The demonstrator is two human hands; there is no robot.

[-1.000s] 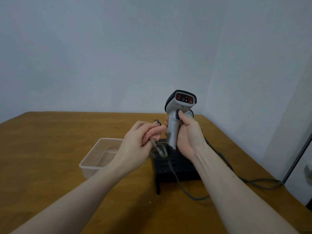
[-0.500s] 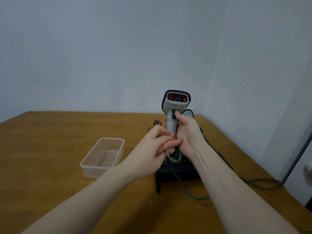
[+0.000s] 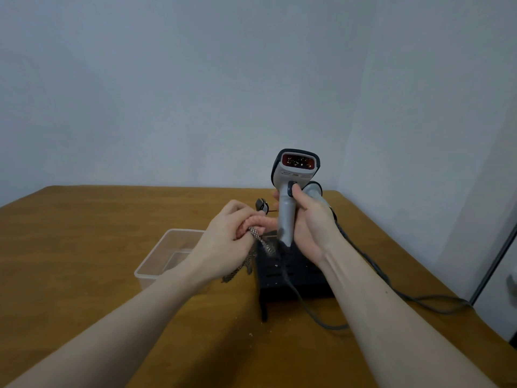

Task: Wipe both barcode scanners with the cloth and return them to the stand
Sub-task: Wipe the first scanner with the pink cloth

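Note:
My right hand (image 3: pixel 312 228) grips the handle of a grey barcode scanner (image 3: pixel 293 177), held upright above the black stand (image 3: pixel 293 275), its red window facing me and speckled with bits. My left hand (image 3: pixel 226 239) is closed on a bunched pink and checked cloth (image 3: pixel 258 233), pressed against the lower left of the scanner's handle. A second grey scanner (image 3: pixel 314 190) shows partly behind my right hand, over the stand. A small dark piece (image 3: pixel 262 204) pokes up behind my left hand.
A clear plastic tub (image 3: pixel 165 256) sits on the wooden table (image 3: pixel 84 247) left of the stand. Dark cables (image 3: pixel 391 292) run from the scanners off to the right table edge. Walls close in behind and at right.
The scanner has turned its window more squarely toward me and stayed upright. My left hand with the cloth moved right against the handle, then slid a little up along it.

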